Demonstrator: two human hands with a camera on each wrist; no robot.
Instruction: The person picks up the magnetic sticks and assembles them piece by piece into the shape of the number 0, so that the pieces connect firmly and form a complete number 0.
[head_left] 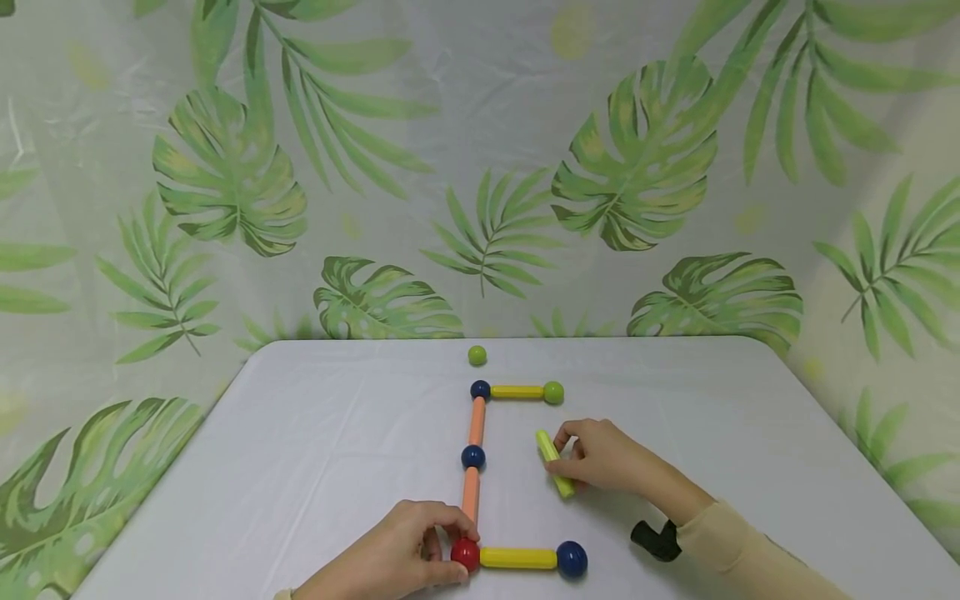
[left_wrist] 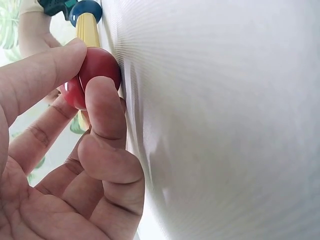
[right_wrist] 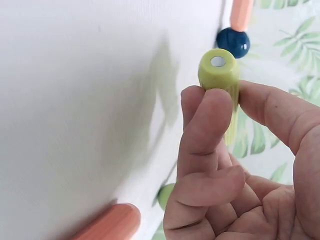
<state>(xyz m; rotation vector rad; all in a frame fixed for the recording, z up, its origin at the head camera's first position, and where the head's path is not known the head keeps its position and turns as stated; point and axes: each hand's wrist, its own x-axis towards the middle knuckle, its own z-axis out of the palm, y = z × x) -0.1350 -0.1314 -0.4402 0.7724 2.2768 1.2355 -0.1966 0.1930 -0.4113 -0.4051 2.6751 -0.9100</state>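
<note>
Now the left hand [head_left: 397, 554] is pinching the red ball [head_left: 465, 553] while the right hand [head_left: 603, 457] is gripping the lime-green rod [head_left: 554, 462], which seems to need seating between two balls.

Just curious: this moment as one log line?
left hand: holds red ball | right hand: pinches green rod | table

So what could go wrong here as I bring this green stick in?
The frame is open on its right side, so a nudge from the right hand holding the green stick might skew the loosely joined yellow stick. The left hand pinches only the red ball, so the far end may shift. The loose green ball could roll.
</note>
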